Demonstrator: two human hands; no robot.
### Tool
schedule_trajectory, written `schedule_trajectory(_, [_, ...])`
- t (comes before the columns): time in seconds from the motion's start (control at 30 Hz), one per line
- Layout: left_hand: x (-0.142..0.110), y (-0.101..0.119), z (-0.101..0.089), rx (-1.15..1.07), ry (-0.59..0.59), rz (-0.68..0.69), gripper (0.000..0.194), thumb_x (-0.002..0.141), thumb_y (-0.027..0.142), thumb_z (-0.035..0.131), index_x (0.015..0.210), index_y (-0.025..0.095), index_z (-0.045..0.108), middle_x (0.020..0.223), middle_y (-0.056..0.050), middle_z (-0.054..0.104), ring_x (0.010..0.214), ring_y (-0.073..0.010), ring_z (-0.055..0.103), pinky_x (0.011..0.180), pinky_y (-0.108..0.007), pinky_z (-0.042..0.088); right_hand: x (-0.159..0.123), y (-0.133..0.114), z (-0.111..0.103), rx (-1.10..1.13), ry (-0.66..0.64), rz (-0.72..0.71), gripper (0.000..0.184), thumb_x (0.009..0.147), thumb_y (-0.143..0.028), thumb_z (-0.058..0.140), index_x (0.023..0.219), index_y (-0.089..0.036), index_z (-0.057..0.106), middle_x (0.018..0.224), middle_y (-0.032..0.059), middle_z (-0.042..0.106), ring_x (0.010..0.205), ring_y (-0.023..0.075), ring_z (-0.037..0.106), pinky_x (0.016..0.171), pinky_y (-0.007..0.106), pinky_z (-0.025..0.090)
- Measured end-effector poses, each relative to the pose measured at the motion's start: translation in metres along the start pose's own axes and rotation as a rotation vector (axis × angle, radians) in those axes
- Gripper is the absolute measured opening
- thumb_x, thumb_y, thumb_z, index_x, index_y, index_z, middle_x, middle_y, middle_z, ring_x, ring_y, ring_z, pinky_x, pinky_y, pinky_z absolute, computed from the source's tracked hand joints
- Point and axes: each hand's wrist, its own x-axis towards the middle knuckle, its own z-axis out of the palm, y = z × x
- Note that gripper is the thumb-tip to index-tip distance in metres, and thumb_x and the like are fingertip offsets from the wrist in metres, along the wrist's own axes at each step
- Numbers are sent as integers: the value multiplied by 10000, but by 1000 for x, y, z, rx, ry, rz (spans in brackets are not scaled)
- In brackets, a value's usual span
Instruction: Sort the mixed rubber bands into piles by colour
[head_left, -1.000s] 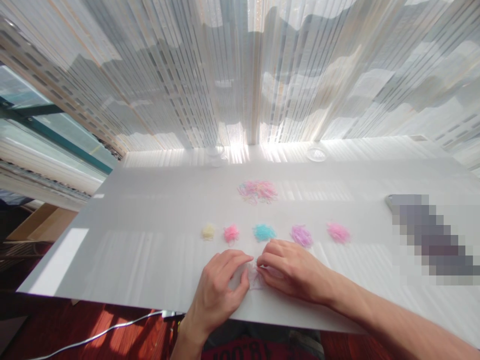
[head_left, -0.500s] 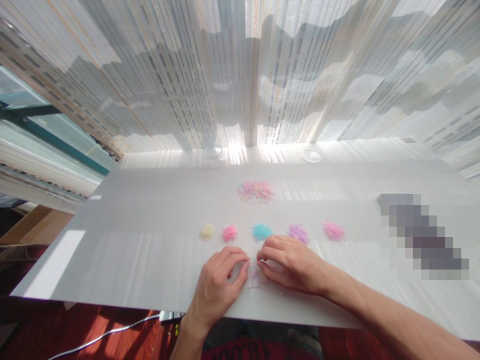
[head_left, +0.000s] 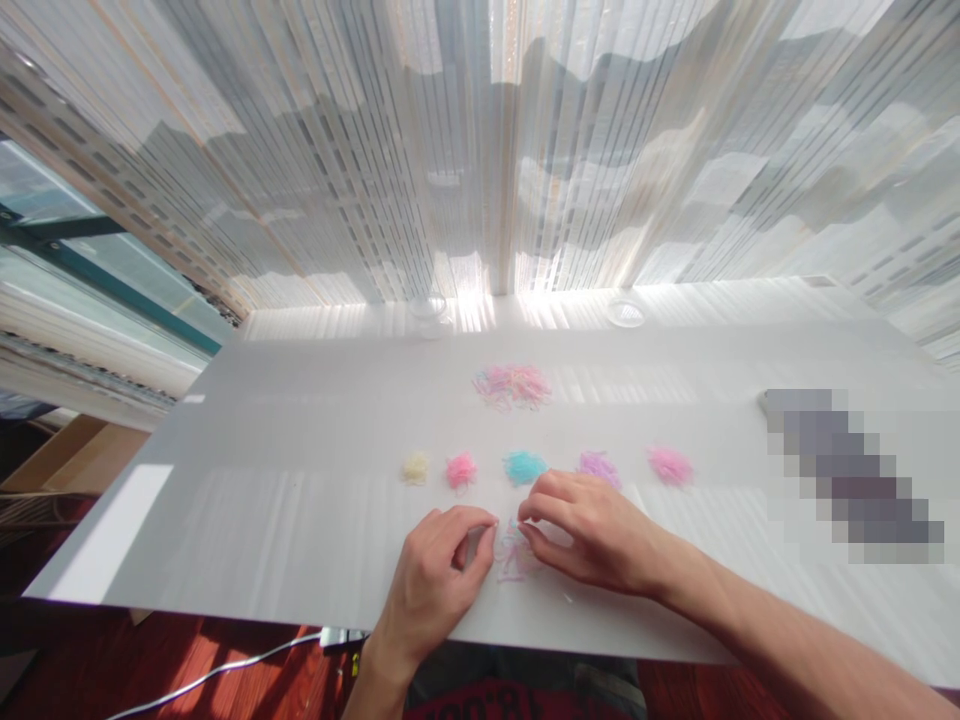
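My left hand (head_left: 446, 562) is closed, thumb and forefinger tips pinched together just above the table; anything between them is too small to make out. Facing it, my right hand (head_left: 589, 530) is pinched too, with a bluish speck of a thin band at its fingertips. Below and between the hands lies a small loose group of pale pink and lilac thin bands (head_left: 512, 565), like small rubber bands, partly covered by my right fingers. Just beyond my right hand are a blue pile (head_left: 526, 466) and a purple pile (head_left: 598, 468) of similar strands.
Also in the row are yellow (head_left: 415, 468), coral pink (head_left: 461, 469) and light pink (head_left: 670, 465) piles. A mixed pile (head_left: 513, 385) lies farther back on the white table (head_left: 300, 400). Clear round containers (head_left: 625, 313) stand by the curtain. A blurred-out object (head_left: 855, 475) lies right.
The fingertips of my two hands have moved slightly apart, the right ones shifting a little to the right. The piles on the table look unchanged.
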Motion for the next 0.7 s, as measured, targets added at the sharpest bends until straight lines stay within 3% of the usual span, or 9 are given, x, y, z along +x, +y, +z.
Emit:
schedule_trajectory(0.17, [0,-1,0,-10,-7,10,107,1000,187,585,989,219,686,822,-4,711,601,-131,536,623,-272,475,-3,0,1,16,-78,-17,134,1017,-243,564,1019,-175,679,872,72,683,779,196,639,685,304,495])
schedule_trajectory(0.37, [-1,-1,0,-45,-14,20,102,993,170,607,1006,227,691,855,-3,723,601,-127,536,608,-262,477,-2,-3,1,42,-33,-5,218,1053,-326,539,1099,-175,690,898,75,700,801,200,655,691,315,517])
schedule_trajectory(0.7, [-2,-2,1,-130,-9,31,105,991,160,636,1040,232,695,887,-11,735,604,-116,536,596,-241,480,-1,-3,13,8,19,-33,209,1055,-204,502,962,-173,686,811,54,684,723,174,615,637,290,465])
